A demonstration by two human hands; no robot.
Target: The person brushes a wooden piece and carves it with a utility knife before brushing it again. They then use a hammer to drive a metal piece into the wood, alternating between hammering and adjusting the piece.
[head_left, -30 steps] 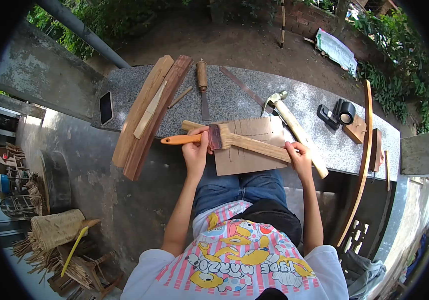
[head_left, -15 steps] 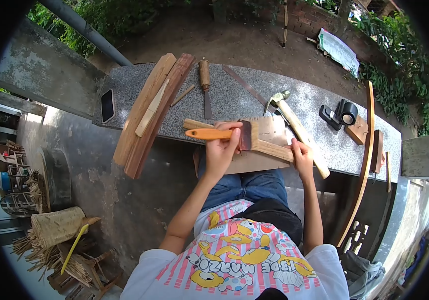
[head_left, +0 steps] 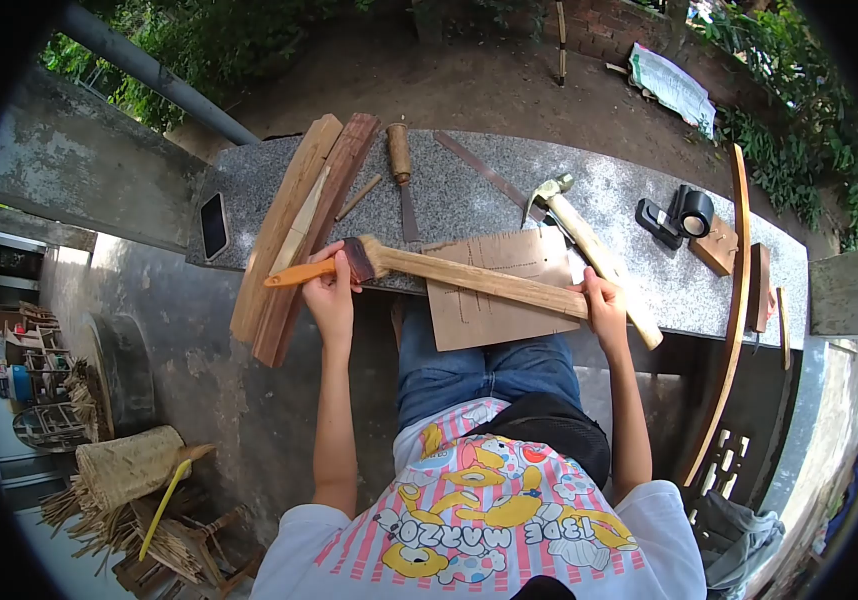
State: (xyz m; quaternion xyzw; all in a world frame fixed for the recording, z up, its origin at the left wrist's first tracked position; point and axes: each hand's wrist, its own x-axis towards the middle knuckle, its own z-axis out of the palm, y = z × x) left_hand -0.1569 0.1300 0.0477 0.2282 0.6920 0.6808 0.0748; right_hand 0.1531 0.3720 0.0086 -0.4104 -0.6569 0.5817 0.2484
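Observation:
My left hand (head_left: 329, 294) is closed round a paintbrush (head_left: 301, 273) with an orange handle and a dark ferrule. Its pale bristles touch the left end of a wooden strip (head_left: 479, 280). At the strip's right end, my right hand (head_left: 604, 305) grips the wood between thumb and fingers. Beneath the strip lies a brown board (head_left: 464, 318) with rows of small marks, partly over the table's front edge. A claw hammer (head_left: 589, 245) rests just beyond my right hand, its head on the table.
On the speckled stone table (head_left: 299, 150) lie long wooden pieces (head_left: 289, 235), a phone (head_left: 214, 226), a wood-handled chisel (head_left: 402, 175), a metal strip (head_left: 484, 165) and a black tape roll (head_left: 694, 212). A long curved wooden strip (head_left: 734, 300) crosses the right side. Bundled sticks (head_left: 99, 495) stand at lower left.
My left hand has moved left with the paintbrush, from the middle of the wooden strip to its left end. My right hand still holds the other end.

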